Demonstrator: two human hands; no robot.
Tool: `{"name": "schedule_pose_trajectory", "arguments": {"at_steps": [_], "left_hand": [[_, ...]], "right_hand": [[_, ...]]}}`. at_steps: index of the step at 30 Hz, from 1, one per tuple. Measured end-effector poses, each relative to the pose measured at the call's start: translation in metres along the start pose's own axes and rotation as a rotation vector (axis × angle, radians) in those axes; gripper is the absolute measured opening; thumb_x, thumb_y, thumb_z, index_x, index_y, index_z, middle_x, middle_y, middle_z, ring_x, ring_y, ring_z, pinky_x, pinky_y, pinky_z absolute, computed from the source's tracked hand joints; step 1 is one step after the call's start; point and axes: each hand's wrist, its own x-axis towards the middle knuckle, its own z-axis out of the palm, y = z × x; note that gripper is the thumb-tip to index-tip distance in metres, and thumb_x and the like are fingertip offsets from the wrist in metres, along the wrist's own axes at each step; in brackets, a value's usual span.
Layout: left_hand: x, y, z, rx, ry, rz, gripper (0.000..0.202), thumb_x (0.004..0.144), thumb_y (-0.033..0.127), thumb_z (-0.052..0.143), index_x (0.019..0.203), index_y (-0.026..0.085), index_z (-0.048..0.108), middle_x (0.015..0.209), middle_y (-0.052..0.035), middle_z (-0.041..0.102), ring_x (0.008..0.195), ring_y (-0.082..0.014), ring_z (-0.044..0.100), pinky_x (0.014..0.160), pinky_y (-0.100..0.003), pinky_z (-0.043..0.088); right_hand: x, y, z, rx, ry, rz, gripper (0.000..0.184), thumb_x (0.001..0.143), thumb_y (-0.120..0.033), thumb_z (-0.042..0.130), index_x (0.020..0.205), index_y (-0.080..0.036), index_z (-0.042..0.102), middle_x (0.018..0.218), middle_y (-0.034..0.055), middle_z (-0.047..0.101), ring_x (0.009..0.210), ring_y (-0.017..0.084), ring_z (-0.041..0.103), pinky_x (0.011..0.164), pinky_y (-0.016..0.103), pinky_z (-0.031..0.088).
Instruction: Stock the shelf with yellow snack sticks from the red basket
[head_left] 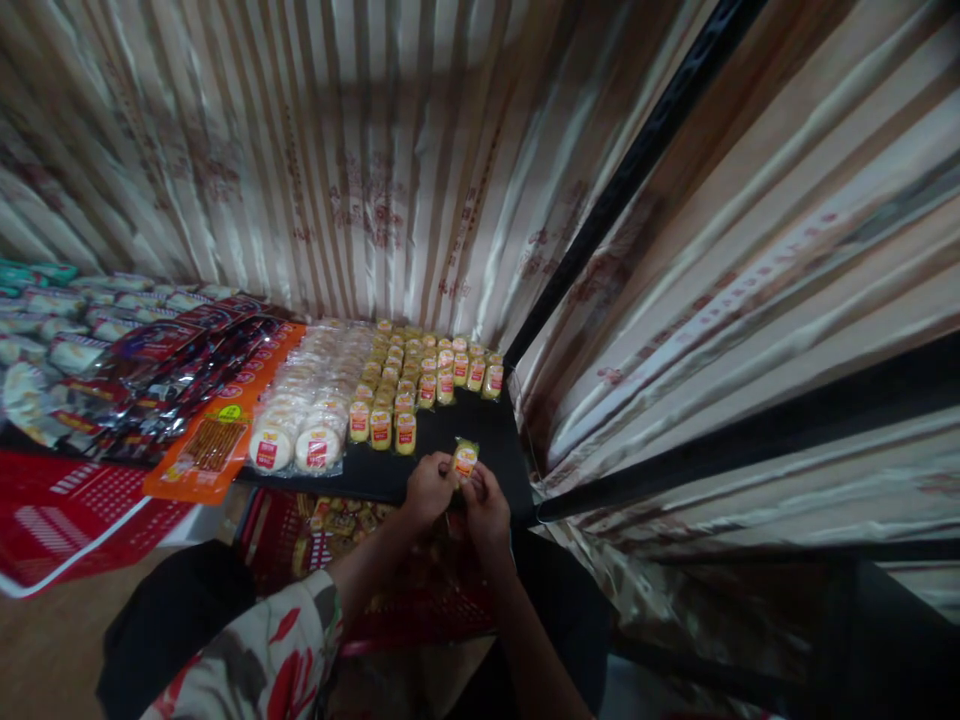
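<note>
My left hand (pixel 428 487) and my right hand (pixel 486 505) meet over the front edge of a black shelf (pixel 480 425). Both pinch one small yellow snack packet (pixel 465 459) with a red and white label, held upright between the fingertips. Just beyond it, rows of the same yellow packets (pixel 420 375) stand on the shelf, running toward the back. Left of those lies a stack of round white cakes in clear wrap (pixel 311 400).
A red plastic basket (pixel 360 560) holding more packets sits below my hands. Orange stick-snack packs (pixel 214 445) and dark red packets (pixel 172 370) fill the shelf's left side. Striped curtain (pixel 337 160) hangs behind. A black frame post (pixel 622 180) rises at the right.
</note>
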Motion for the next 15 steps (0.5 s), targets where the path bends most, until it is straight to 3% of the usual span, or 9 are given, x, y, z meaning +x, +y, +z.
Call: {"name": "schedule_pose_trajectory", "arguments": {"at_steps": [6,15], "left_hand": [[0.011,0.021,0.002,0.169,0.006,-0.016,0.03,0.082,0.027,0.052,0.108,0.02,0.065,0.101,-0.0076,0.063,0.087,-0.0153,0.059,0.077,-0.023,0.044],[0.037,0.036,0.011,0.198,0.036,-0.044,0.03,0.087,0.025,0.045,0.108,0.018,0.064,0.106,-0.0106,0.062,0.095,-0.0179,0.06,0.083,-0.025,0.044]], "right_hand": [[0.024,0.009,0.002,0.02,0.074,0.028,0.044,0.068,-0.04,0.06,0.105,-0.016,0.057,0.097,0.0117,0.069,0.088,0.022,0.067,0.083,0.037,0.053],[0.066,0.016,0.006,-0.062,0.077,-0.057,0.045,0.071,-0.037,0.056,0.111,-0.015,0.054,0.095,0.0095,0.066,0.084,0.018,0.065,0.083,0.035,0.051]]}}
